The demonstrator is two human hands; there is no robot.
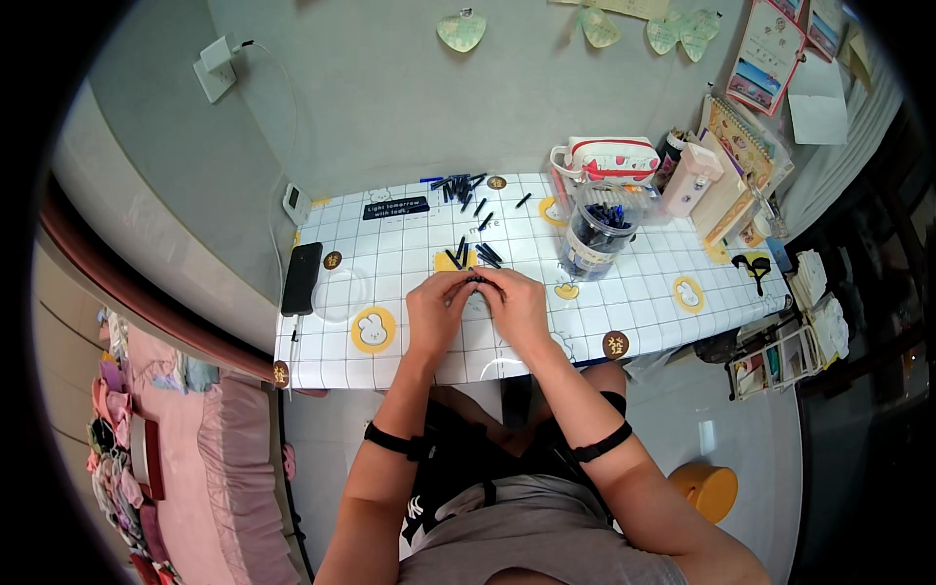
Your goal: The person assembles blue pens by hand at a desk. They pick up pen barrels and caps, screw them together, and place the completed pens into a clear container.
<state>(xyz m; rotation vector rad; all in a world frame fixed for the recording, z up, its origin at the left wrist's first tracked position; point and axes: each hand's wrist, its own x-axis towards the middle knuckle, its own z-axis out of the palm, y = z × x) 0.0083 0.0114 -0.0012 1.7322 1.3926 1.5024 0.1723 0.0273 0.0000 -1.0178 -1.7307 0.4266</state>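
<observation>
My left hand (435, 310) and my right hand (520, 308) meet over the near middle of the desk. Fingertips of both are pinched together on a small dark ink cartridge (476, 280), mostly covered by the fingers. Just beyond them lie several short dark ink cartridges (488, 255). Farther back is a loose heap of dark blue cartridges (456, 187), with a few more scattered to its right. A clear plastic jar (588, 255), holding many dark blue pieces, stands to the right of my hands.
A round clear lid (340, 295) and a black phone (302, 279) lie at the left. Behind the jar are a white pencil case (612, 160) and a pink box (692, 180), with upright notebooks (738, 146) at the back right. The desk's cover (439, 369) has a grid pattern.
</observation>
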